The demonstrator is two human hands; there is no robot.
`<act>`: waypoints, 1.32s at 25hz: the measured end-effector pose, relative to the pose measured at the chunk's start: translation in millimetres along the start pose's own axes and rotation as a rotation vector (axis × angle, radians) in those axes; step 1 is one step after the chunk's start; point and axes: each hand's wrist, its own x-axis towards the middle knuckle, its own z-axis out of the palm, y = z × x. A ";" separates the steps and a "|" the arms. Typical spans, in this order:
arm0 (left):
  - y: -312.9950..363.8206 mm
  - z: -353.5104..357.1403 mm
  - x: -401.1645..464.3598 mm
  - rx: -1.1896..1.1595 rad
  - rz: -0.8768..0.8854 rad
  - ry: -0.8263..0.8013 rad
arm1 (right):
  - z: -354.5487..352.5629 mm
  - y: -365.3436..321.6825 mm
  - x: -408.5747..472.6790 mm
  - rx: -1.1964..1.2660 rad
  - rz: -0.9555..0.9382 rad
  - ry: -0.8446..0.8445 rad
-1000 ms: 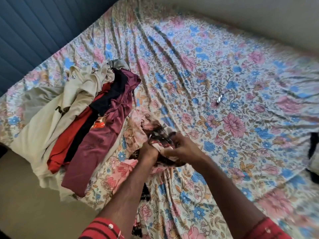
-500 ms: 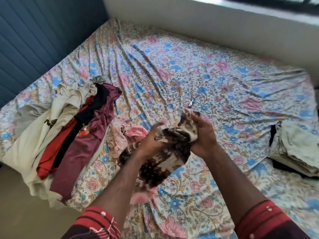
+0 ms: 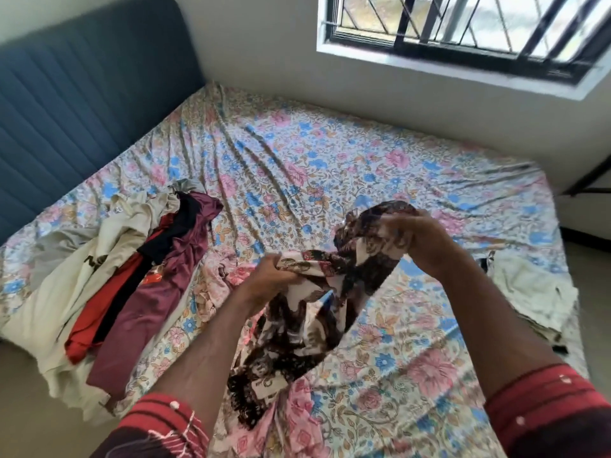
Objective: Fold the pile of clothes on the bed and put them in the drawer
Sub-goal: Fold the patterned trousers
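Observation:
A brown and cream patterned garment (image 3: 307, 312) hangs lifted above the bed (image 3: 330, 166), which wears a floral sheet. My left hand (image 3: 267, 276) grips its top edge on the left. Higher and to the right, my right hand (image 3: 416, 239) grips another bunched part of the same edge. A pink floral garment (image 3: 297, 414) lies under it near the front edge. The unfolded pile (image 3: 115, 276) of cream, red, black and maroon clothes lies on the bed's left side.
Folded pale clothes (image 3: 532, 289) sit at the bed's right edge. A blue padded headboard (image 3: 82, 94) runs along the left. A barred window (image 3: 463, 28) is set in the far wall. Beige floor (image 3: 36, 408) shows at lower left.
Both hands have lifted the patterned garment off the bed and moved apart, the right hand going up and right. The view has tilted up, bringing the window and headboard in.

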 end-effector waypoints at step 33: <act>142.2 4.0 -16.1 0.458 0.488 -0.176 | -36.7 -53.1 -36.4 -0.343 0.095 -0.073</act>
